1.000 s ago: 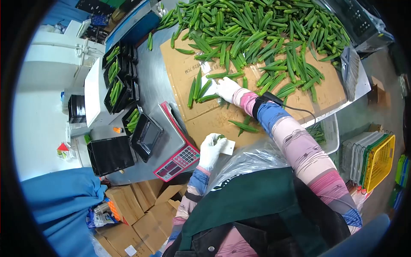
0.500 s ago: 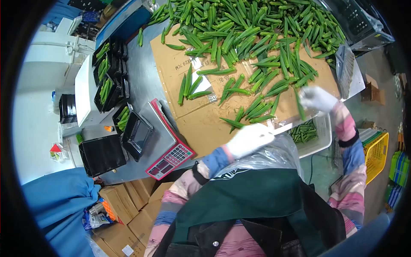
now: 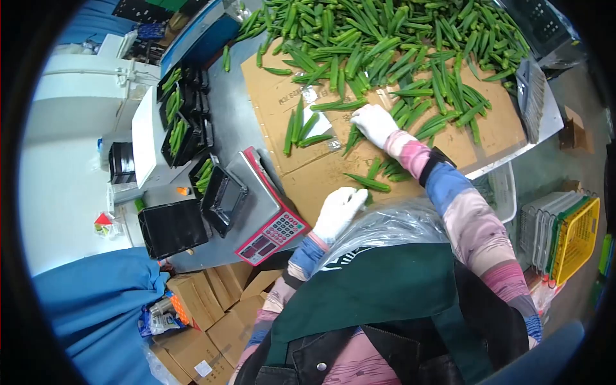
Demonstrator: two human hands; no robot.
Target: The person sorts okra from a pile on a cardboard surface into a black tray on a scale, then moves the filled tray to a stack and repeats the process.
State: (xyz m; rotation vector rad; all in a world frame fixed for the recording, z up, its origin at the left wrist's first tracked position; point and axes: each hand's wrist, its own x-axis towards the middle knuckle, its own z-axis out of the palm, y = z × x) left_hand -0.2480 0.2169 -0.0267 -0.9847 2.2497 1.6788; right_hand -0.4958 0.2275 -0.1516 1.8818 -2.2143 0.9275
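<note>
- White-gloved, my right hand (image 3: 374, 124) is coming back from the tub (image 3: 511, 187), reaching okra (image 3: 351, 138) inside the cardboard's (image 3: 273, 110) near edge.
- My left hand (image 3: 336, 213) is curling by that edge; I can't tell either grip.

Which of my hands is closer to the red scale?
Left. Your left hand is just beside the scale; your right hand is farther off, over the cardboard.

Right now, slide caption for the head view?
Gloved right hand at the okra on cardboard; left hand nearer the apron; scale and black trays alongside.
</note>
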